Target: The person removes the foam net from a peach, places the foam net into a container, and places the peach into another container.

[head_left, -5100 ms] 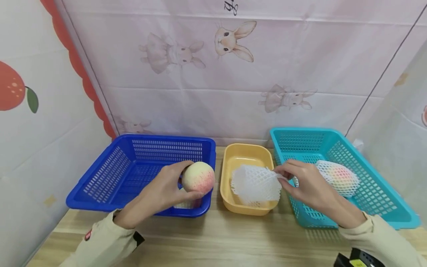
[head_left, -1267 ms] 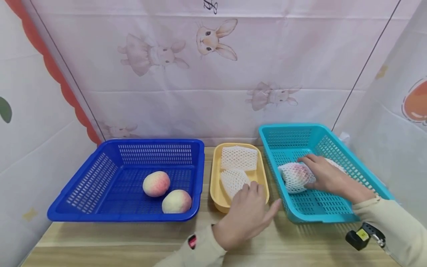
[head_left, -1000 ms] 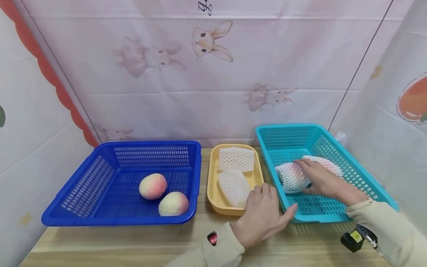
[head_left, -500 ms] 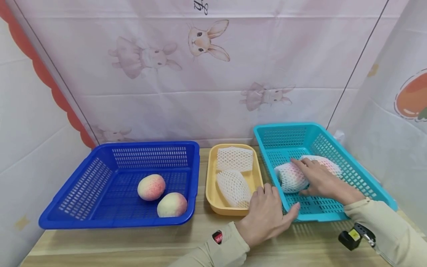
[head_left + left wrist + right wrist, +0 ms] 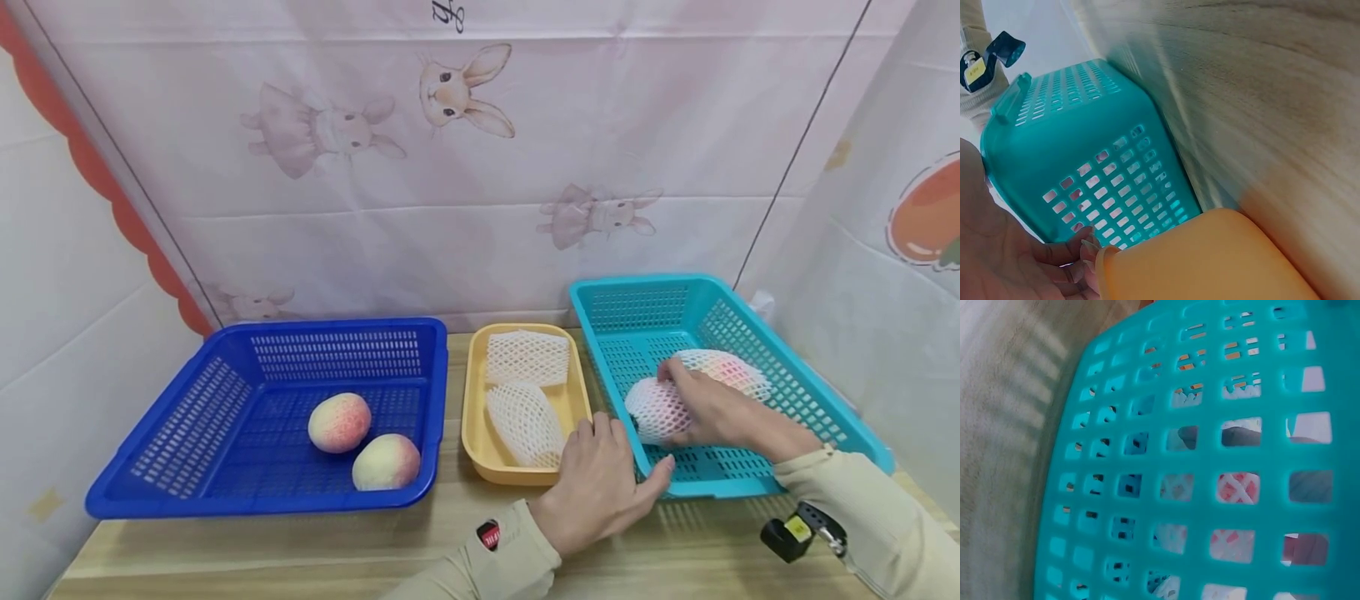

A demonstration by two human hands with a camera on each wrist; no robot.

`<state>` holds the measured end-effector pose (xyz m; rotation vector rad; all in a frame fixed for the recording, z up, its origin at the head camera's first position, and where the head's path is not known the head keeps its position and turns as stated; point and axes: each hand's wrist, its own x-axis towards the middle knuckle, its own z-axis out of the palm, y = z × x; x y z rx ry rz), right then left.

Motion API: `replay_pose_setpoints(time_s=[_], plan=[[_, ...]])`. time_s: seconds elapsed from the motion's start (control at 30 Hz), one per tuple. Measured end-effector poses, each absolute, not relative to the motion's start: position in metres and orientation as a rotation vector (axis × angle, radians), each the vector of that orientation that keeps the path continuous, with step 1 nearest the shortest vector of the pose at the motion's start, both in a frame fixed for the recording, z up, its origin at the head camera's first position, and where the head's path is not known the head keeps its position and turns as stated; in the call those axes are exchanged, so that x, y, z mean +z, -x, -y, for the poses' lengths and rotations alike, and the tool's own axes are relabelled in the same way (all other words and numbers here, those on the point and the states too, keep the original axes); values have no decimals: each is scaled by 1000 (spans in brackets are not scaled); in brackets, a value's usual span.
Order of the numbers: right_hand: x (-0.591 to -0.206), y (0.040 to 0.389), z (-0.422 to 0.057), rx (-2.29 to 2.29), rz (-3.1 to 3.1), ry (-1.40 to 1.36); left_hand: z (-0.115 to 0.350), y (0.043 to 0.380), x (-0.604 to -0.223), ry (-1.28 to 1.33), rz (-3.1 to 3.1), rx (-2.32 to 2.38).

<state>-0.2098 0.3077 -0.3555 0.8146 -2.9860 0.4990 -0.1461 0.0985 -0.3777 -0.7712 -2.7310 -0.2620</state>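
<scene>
My right hand (image 5: 712, 412) grips a peach (image 5: 654, 410) wrapped in a white foam net, low inside the teal basket (image 5: 630, 304). Behind it lies another net-wrapped peach (image 5: 723, 371). Through the holes of the basket wall, the right wrist view shows pink peach under netting (image 5: 1235, 545). My left hand (image 5: 600, 483) rests at the front right corner of the yellow tray (image 5: 510, 475), thumb stretched toward the teal basket. In the left wrist view its fingertips (image 5: 1089, 250) are right at the tray's rim. Two white foam nets (image 5: 525, 425) lie in that tray.
On the left stands a blue basket (image 5: 247, 467) with two bare peaches (image 5: 340, 422) in it. The wooden table (image 5: 300, 550) runs along the front. A rabbit-print cloth (image 5: 465, 250) hangs close behind the containers.
The bare peach from my left hand and the foam net from my right are no longer held. My right hand now grips a wrapped peach, just turned slightly; my left moved to the yellow tray.
</scene>
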Motion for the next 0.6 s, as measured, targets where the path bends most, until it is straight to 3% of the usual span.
replay_pose_setpoints(time_s=[0.6], plan=[[-361, 205, -307, 133, 3057, -826, -100, 147, -379, 768, 2733, -198]])
